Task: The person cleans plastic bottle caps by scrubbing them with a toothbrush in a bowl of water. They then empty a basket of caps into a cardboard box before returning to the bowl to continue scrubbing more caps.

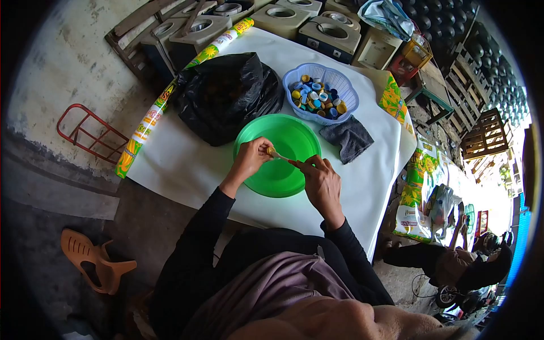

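Note:
Over a green plastic basin [283,184], my left hand [253,158] pinches a small yellowish bottle cap [271,152]. My right hand [322,184] grips a slim tool with a red handle [294,163], its pale tip pointing at the cap; whether it is a knife or a screwdriver I cannot make out. Behind the basin stands a blue plastic basket [292,76] with many bottle caps [318,96] in several colours. A black plastic bag [226,96] lies open at the basin's back left, its contents too dark to tell. Right of the basin is a dark grey cloth [348,139].
A white sheet [181,170] covers the table, with a printed roll [150,116] along its left edge. Old speaker-like boxes [328,37] stand behind. An orange plastic chair [96,260] and red metal rack [90,133] are at left. Another person [453,263] is at far right.

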{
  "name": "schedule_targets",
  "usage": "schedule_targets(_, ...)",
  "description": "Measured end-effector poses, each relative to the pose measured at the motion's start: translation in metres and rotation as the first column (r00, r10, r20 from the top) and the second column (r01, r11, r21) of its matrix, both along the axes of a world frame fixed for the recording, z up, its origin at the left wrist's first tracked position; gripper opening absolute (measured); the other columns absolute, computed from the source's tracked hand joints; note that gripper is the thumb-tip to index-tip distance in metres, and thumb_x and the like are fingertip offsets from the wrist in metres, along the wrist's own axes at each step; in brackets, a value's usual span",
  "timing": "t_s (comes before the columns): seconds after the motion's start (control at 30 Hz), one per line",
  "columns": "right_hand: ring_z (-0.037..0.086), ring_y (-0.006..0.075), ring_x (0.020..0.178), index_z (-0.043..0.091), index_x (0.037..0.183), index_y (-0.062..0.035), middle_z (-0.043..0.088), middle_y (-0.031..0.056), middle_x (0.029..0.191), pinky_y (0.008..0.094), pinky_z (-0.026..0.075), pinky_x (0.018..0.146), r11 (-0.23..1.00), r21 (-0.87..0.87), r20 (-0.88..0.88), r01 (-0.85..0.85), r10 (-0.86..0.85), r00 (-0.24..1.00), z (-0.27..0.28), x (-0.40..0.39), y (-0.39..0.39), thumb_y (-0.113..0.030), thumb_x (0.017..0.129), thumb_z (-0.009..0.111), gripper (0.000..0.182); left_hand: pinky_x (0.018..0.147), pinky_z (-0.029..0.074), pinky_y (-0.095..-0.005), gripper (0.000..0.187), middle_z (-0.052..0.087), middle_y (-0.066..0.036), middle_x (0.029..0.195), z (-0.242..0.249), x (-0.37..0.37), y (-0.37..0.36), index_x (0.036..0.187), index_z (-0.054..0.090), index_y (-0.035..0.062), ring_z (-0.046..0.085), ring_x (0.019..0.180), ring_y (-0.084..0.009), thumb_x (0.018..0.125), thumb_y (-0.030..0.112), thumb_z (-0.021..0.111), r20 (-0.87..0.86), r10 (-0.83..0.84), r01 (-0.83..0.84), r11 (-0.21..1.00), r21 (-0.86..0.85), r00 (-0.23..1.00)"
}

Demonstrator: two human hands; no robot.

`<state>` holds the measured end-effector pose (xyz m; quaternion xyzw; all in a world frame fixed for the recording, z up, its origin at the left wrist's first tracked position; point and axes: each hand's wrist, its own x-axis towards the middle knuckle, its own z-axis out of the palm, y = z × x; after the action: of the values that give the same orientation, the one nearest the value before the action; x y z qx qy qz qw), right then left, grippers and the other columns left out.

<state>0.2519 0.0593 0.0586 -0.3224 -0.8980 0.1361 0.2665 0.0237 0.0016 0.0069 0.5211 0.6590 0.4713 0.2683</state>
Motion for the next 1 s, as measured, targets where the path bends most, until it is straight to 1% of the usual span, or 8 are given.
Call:
schedule_targets(0.13,0.056,0.0235,0.075,0.079,0.103,-0.0196,0.063,0.0015,0.088,0.0366,0.05,0.062,0.981,0.187,-0.001,0.047,-0.048,0.999,-0.009,-0.006,0.019,-0.005,0.084,0.062,0.029,0.082,0.059,-0.0295,0.029,0.073,-0.013,0.101,-0.002,0.001,0.002,0.109,0.066,-0.003,0.073,0.094,-0.0196,0.081,-0.005,0.076,-0.021,0.056,-0.057,0.998,-0.009,0.998)
schedule_targets(0.23,0.057,0.0235,0.076,0.08,0.103,-0.0202,0.062,0.0013,0.086,0.0363,0.05,0.062,0.995,0.086,0.074,-0.054,0.047,0.996,-0.007,-0.006,0.014,-0.005,0.085,0.063,0.029,0.079,0.058,-0.0303,0.032,0.073,-0.015,0.1,-0.008,-0.003,0.005,0.113,0.066,-0.0035,0.073,0.091,-0.0223,0.082,-0.003,0.075,-0.071,0.076,-0.076,0.997,-0.004,0.995)
schedule_targets(0.3,0.059,0.024,0.08,0.079,0.105,-0.0208,0.064,0.0016,0.088,0.0368,0.051,0.062,0.999,0.05,0.039,-0.011,0.009,0.999,0.0,-0.01,0.008,-0.004,0.083,0.064,0.032,0.078,0.057,-0.0304,0.032,0.073,-0.015,0.099,-0.009,-0.004,0.002,0.116,0.066,-0.0048,0.072,0.089,-0.0217,0.085,-0.002,0.073,-0.111,0.084,-0.084,0.996,0.003,0.99)
schedule_targets(0.4,0.06,0.0243,0.083,0.079,0.107,-0.021,0.065,0.0021,0.091,0.0373,0.052,0.062,0.999,0.029,-0.001,0.045,-0.045,0.999,0.001,-0.011,0.004,-0.003,0.081,0.064,0.034,0.083,0.056,-0.0276,0.033,0.07,-0.01,0.102,-0.019,-0.009,0.006,0.123,0.063,-0.005,0.068,0.094,-0.0138,0.091,-0.001,0.068,0.19,-0.025,0.039,0.996,-0.075,0.981)
schedule_targets(0.6,0.059,0.0246,0.082,0.079,0.105,-0.0215,0.065,0.0028,0.091,0.0375,0.051,0.061,0.996,0.074,0.022,0.044,-0.046,0.999,-0.014,-0.012,0.01,-0.003,0.081,0.063,0.034,0.08,0.055,-0.03,0.033,0.068,-0.009,0.101,-0.019,-0.013,0.009,0.129,0.06,-0.0042,0.066,0.092,-0.0127,0.096,0.003,0.063,0.061,-0.069,0.074,0.994,-0.085,0.996)
schedule_targets(0.7,0.059,0.0247,0.081,0.08,0.103,-0.0224,0.064,0.0025,0.089,0.0375,0.051,0.061,0.997,0.072,0.062,0.001,-0.006,0.998,-0.022,-0.012,0.014,-0.003,0.082,0.062,0.034,0.079,0.054,-0.0308,0.032,0.068,-0.009,0.099,-0.012,-0.009,0.007,0.129,0.06,-0.0018,0.066,0.091,-0.0135,0.098,0.004,0.061,0.004,0.006,-0.006,0.999,-0.052,1.0)
schedule_targets(0.8,0.059,0.0245,0.078,0.08,0.103,-0.0227,0.064,0.0022,0.087,0.0377,0.051,0.06,1.0,0.02,0.031,-0.021,0.02,0.999,-0.015,-0.014,0.008,-0.003,0.083,0.062,0.033,0.08,0.054,-0.0297,0.029,0.068,-0.008,0.098,-0.012,-0.007,0.007,0.129,0.06,0.0003,0.066,0.087,-0.0134,0.101,0.007,0.057,0.052,0.08,-0.074,0.992,-0.106,0.995)
schedule_targets(1.0,0.064,0.0236,0.081,0.08,0.103,-0.0202,0.066,0.0025,0.09,0.0382,0.052,0.061,0.998,-0.056,-0.07,0.017,-0.021,0.997,-0.011,-0.014,0.002,-0.009,0.088,0.065,0.024,0.08,0.054,-0.0261,0.029,0.067,-0.003,0.099,-0.031,-0.017,0.014,0.125,0.063,0.0024,0.064,0.088,-0.0095,0.108,0.02,0.048,0.381,0.057,-0.046,0.998,-0.036,0.923)
